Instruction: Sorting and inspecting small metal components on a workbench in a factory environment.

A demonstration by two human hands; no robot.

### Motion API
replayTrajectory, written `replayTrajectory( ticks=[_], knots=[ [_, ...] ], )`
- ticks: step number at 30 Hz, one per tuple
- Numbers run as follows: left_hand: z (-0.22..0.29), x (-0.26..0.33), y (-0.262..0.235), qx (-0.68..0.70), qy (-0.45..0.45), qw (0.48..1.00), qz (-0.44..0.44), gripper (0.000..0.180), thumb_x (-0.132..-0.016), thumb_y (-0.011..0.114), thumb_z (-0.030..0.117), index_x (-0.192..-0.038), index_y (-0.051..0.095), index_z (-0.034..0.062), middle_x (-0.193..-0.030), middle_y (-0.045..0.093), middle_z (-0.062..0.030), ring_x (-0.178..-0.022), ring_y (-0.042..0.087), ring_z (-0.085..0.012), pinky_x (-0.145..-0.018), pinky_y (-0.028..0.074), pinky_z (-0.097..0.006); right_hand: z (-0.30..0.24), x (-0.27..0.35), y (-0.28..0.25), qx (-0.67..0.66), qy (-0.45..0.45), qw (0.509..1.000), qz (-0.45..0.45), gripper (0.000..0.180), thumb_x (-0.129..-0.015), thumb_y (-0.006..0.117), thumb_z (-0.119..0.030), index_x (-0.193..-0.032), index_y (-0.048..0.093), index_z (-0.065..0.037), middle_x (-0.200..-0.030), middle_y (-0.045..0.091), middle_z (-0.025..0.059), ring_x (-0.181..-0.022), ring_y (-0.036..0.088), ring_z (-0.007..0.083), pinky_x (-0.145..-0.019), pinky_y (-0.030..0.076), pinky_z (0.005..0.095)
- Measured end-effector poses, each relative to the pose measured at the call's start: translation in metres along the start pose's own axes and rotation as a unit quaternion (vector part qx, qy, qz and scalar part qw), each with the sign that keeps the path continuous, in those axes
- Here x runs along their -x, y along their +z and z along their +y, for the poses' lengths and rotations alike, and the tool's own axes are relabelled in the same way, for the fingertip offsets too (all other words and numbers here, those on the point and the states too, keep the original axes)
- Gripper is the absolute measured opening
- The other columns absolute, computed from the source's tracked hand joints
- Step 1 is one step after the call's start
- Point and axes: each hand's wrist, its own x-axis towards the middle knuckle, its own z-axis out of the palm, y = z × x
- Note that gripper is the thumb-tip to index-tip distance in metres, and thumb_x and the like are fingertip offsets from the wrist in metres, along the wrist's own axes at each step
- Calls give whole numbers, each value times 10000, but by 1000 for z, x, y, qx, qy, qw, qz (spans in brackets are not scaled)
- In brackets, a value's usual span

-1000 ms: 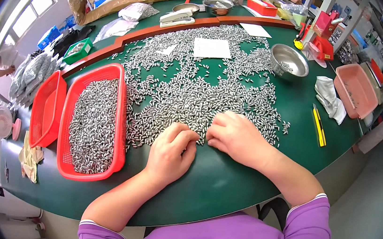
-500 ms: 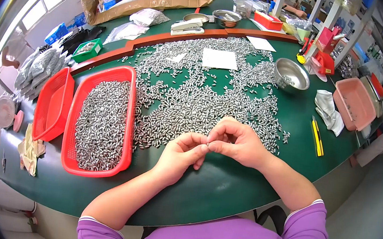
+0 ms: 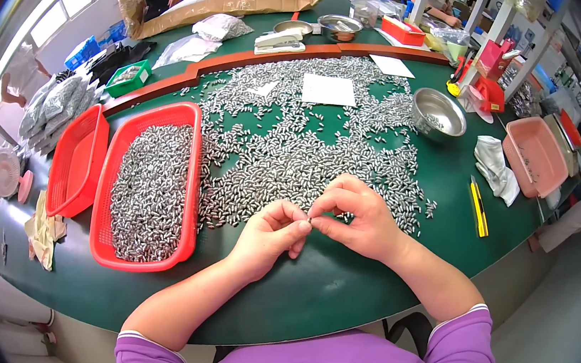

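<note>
My left hand (image 3: 271,238) and my right hand (image 3: 361,220) meet fingertip to fingertip over the near edge of a spread of small silver oval metal pieces (image 3: 308,156). Between the pinched fingertips shows a tiny dark metallic piece (image 3: 310,219), mostly covered, which looks like one from the spread. Both hands are closed in a pinch on it. Left of my hands stands a red plastic basket (image 3: 194,199) holding a heap of the same silver pieces.
Another red basket (image 3: 54,176) stands further left. A steel bowl (image 3: 455,129), a white cloth (image 3: 496,169), a yellow cutter knife (image 3: 478,206) and a pink bin (image 3: 555,151) lie to the right. White cards (image 3: 329,90) rest on the pieces; a red-brown wooden strip (image 3: 247,61) borders them behind.
My fingertips have parted slightly, so the small piece now shows between them. The view has shifted a little. At the far left a person in black has come closer to the table.
</note>
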Motion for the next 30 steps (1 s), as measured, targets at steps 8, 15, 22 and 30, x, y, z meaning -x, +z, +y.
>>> replayTrajectory(
  ticks=[8, 15, 22, 30],
  knots=[
    [1, 0, -2, 19, -13, 1000, -6, 103, -975, 611, 141, -994, 579, 46, -846, 608, -36, -679, 576, -107, -610, 486, -254, 3, -1, 0, -23, 14, 1000, -13, 107, -836, 720, -112, -937, 692, -89, -900, 597, 38, -845, 606, 201, -738, 507, 322],
    [1, 0, -4, 47, -20, 998, -22, 104, -997, 520, 91, -1054, 572, 22, -971, 617, -63, -744, 599, -124, -664, 516, -277, 5, -2, 0, 1, -6, 1000, -15, 92, -850, 701, -102, -936, 674, -80, -894, 594, 51, -851, 610, 215, -745, 508, 332],
    [3, -4, -6, -26, 61, 995, 69, 86, -985, 522, 58, -1046, 581, 46, -929, 633, -50, -685, 610, -102, -611, 517, -245, 3, -3, 1, 22, 20, 999, 19, 77, -881, 675, -113, -915, 631, -61, -875, 580, 65, -818, 609, 215, -730, 511, 337],
    [21, -15, -28, -87, 169, 952, 238, 242, -1004, 577, 266, -1029, 592, 26, -897, 583, -43, -602, 541, -75, -496, 458, -216, 12, -1, 3, 98, 1, 995, 7, 104, -863, 684, -162, -907, 615, -98, -913, 583, 61, -856, 601, 268, -733, 495, 382]
  ],
)
